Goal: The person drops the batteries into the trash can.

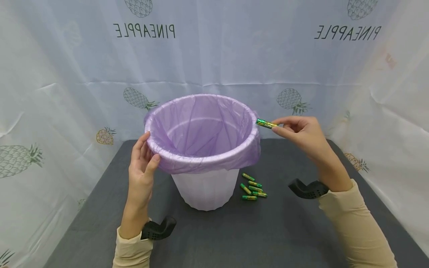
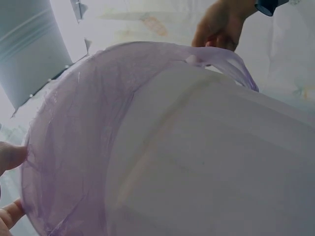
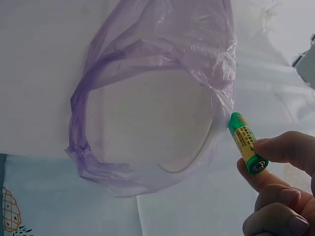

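A white bin (image 1: 205,190) lined with a purple plastic bag (image 1: 207,163) stands upright on the dark table. At the bin's left, my left hand (image 1: 140,173) touches the bag-covered rim with spread fingers and thumb. In the left wrist view, two of its fingertips (image 2: 12,156) meet the edge of the purple bag. My right hand (image 1: 303,136) pinches a green and yellow battery (image 1: 266,124) between thumb and fingers, just outside the right rim. The right wrist view shows this battery (image 3: 247,142) tilted, one end near the bag.
Several similar batteries (image 1: 254,189) lie on the dark tabletop (image 1: 231,234), right of the bin's base. White curtains with pineapple prints (image 1: 214,48) surround the table. Each wrist carries a black curved camera mount (image 1: 159,228).
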A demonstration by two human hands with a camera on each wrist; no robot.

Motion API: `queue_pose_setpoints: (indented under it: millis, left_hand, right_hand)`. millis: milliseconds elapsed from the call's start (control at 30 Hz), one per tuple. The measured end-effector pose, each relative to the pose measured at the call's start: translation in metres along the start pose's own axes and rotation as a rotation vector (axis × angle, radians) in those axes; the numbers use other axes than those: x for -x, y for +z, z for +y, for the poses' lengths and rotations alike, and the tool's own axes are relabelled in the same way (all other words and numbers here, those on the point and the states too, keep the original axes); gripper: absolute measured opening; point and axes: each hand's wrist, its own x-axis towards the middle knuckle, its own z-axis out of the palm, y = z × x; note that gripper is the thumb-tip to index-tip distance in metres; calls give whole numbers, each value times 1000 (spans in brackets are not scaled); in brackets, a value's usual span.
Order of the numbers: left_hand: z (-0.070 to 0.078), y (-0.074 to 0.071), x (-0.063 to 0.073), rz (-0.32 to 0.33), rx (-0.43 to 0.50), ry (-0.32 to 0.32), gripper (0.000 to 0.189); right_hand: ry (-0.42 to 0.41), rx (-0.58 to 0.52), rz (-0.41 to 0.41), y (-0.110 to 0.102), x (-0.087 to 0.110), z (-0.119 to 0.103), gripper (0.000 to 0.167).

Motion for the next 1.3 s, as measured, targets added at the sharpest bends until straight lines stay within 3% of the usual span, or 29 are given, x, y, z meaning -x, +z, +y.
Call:
queue_pose_setpoints:
  millis: [333,1300]
  left_hand:
    - [-1,-1,1,-7,4,1,53]
    - [-1,-1,1,-12,13,-5,53]
  right_hand:
    - [-54,-58,-24,14,-8,-10,20]
    - [-42,-93,-32,28,-15,-13,8]
